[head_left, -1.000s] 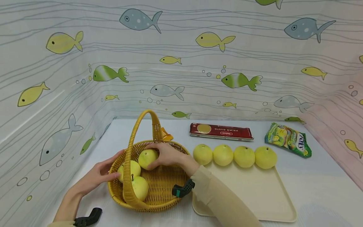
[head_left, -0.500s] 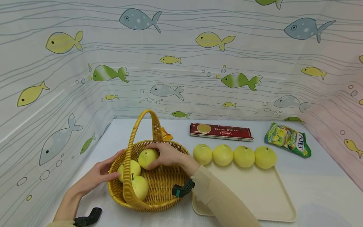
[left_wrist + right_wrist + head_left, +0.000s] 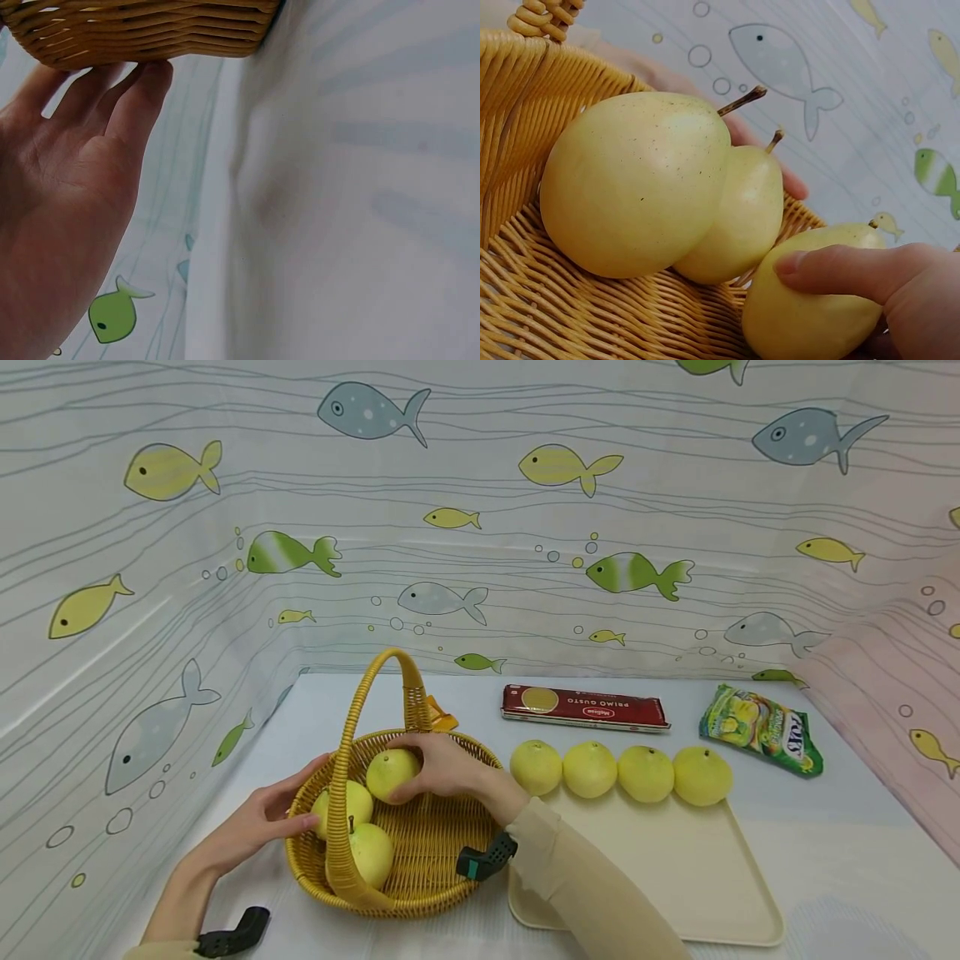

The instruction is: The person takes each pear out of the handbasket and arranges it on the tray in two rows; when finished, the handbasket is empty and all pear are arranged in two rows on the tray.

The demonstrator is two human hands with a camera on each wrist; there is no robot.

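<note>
A yellow wicker basket with a tall arched handle stands on the left of the table. Inside it, my right hand grips a pale yellow pear near the far wall; the thumb lies across the pear's side in the right wrist view. Two more pears rest at the basket's left: one behind the handle, the other nearer the front. My left hand holds the basket's left rim, thumb over the edge, with its fingers against the outer wicker in the left wrist view.
Right of the basket lies a cream tray, with several pears in a row along its far edge. Behind are a red biscuit pack and a green candy bag. An orange packet lies partly hidden behind the basket.
My right hand and the pear in its grip have shifted very slightly toward the basket's far side. The left hand and the other things look unmoved.
</note>
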